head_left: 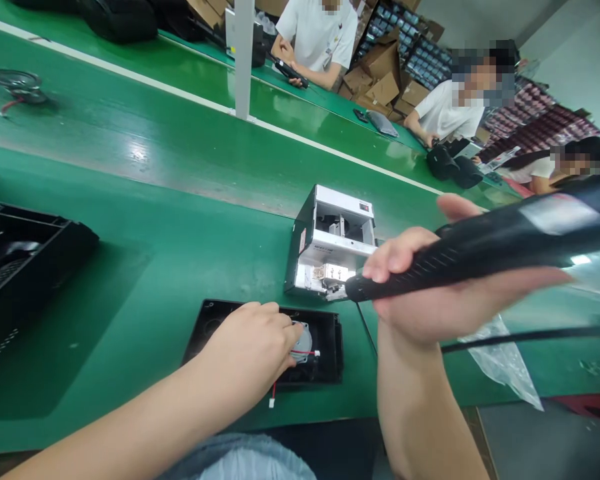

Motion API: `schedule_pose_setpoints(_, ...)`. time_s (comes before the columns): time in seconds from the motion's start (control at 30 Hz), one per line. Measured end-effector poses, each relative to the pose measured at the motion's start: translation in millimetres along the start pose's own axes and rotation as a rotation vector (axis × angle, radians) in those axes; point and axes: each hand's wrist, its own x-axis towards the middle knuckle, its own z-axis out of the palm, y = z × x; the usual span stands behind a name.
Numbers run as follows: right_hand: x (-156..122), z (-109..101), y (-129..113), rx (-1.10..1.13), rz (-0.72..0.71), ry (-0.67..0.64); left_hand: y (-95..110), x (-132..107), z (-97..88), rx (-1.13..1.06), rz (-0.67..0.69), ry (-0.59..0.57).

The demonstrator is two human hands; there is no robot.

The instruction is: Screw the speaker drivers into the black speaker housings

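Observation:
My right hand is wrapped around a black electric screwdriver. Its narrow end points left, at the front of a silver-and-black screw feeder, where a light shines on small metal parts. Below the feeder a shallow black plastic housing lies flat on the green bench. My left hand reaches into this housing, fingers curled, at a round grey speaker that it partly covers. Red wires with white plugs come out near the fingers, one hanging over the housing's front edge.
A larger black housing stands at the left. A loose round speaker lies at the upper left. At the right are a clear plastic bag and a black cable. Several people sit across the bench, behind a white post.

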Motion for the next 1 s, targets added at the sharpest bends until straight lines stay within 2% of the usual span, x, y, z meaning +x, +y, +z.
schedule_pose_setpoints(0.13, -15, -18, -28, -0.013, 0.059, -0.048, -2, -1, 3.9, 0.006, 0.016, 0.035)
schedule_pose_setpoints(0.23, -27, -23, -35, -0.04, 0.162, -0.065, -3, 0, 3.6, 0.026, 0.033, 0.052)
schedule_pose_setpoints(0.37, -40, -23, -23, 0.013, 0.188, -0.045, -5, 2, 2.0, 0.034, 0.055, 0.067)
schedule_pose_setpoints(0.53, -45, -27, -6, 0.042, 0.194, -0.086, -9, 2, 3.0, 0.042, 0.088, 0.11)
schedule_pose_setpoints(0.7, -46, -31, 0, 0.089, 0.27, -0.141, -9, 2, 2.5, 0.04, 0.125, 0.181)
schedule_pose_setpoints(1.0, -51, -22, 16, 0.061, 0.232, -0.016, -8, 1, 2.3, 0.042, 0.125, 0.197)
